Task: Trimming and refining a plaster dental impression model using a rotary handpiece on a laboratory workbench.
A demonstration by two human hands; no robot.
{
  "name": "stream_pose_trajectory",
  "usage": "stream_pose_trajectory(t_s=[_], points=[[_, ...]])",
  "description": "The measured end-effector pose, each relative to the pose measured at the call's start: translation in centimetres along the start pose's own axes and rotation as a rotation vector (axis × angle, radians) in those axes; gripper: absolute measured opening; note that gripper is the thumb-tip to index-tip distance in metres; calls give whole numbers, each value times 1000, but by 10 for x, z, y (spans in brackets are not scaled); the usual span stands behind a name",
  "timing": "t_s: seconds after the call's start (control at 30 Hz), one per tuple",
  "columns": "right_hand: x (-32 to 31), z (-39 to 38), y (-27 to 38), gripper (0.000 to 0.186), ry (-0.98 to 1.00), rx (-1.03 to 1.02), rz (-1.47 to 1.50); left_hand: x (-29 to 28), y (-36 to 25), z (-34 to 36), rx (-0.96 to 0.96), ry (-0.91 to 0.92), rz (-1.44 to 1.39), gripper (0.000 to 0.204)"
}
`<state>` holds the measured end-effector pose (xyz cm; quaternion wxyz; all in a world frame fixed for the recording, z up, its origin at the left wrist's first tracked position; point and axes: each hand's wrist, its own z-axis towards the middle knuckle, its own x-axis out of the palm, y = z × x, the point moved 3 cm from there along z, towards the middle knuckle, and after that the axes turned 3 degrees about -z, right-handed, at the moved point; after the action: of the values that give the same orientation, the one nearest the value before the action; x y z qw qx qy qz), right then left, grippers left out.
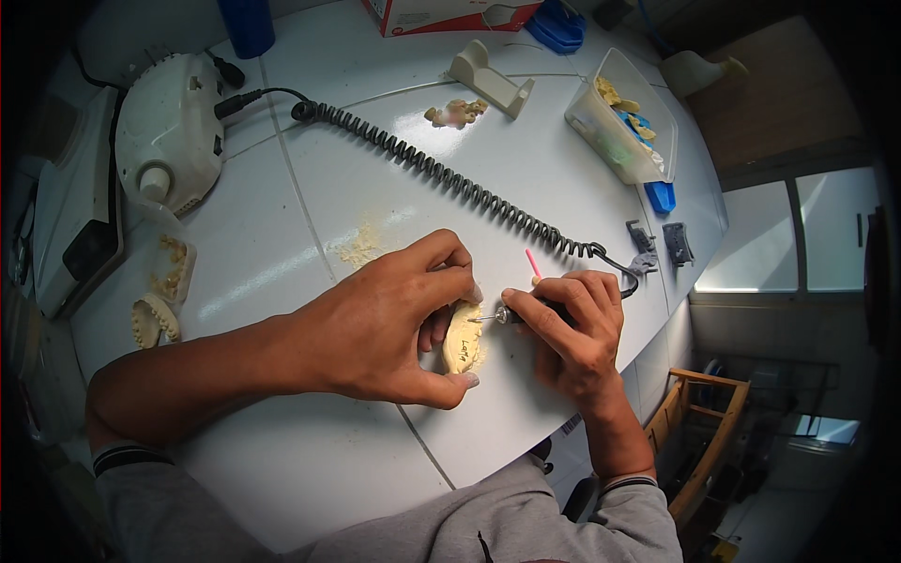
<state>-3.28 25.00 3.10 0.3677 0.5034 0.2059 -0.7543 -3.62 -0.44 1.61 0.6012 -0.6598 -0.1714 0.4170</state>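
Near the middle of the white tabletop, my left hand grips a pale yellow plaster dental model between thumb and fingers. Dark handwriting marks the model's side. My right hand is closed round a dark rotary handpiece, whose thin metal bit points left and meets the model's right edge, or comes very close to it. A coiled black cord runs from the handpiece to a white control unit at the left. Pale dust clings around the model.
Plaster dust lies beyond my left hand. Another dental model sits at the left by a clear tray. At the back are a cream stand and tooth-coloured pieces; a plastic bin of scraps stands right. A pink-tipped stick shows behind my right hand.
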Motion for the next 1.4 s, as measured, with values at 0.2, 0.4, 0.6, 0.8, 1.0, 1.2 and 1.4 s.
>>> stream_pose_trajectory(t_s=[0.2, 0.4, 0.6, 0.8, 1.0, 1.2, 1.4], points=[[-3, 0, 0, 41, 1, 5, -10, 0, -2, 2, -17, 9, -9, 64], [-1, 0, 2, 40, -15, -4, -22, -1, -2, 1, -17, 6, 13, 64], [-1, -2, 2, 39, -24, -1, -44, 1, -2, 1, -24, 2, 2, 63], [0, -3, 1, 38, -30, 5, -50, 0, -2, 1, -20, -1, 11, 64], [-1, -2, 1, 37, -19, 2, -41, -1, -1, 2, -11, -4, 36, 66], [-2, -2, 1, 39, -12, -2, -41, -1, -3, 1, -9, -13, 48, 66], [-1, -2, 1, 38, -11, 3, -43, 0, -2, 2, -21, 0, 32, 67]])
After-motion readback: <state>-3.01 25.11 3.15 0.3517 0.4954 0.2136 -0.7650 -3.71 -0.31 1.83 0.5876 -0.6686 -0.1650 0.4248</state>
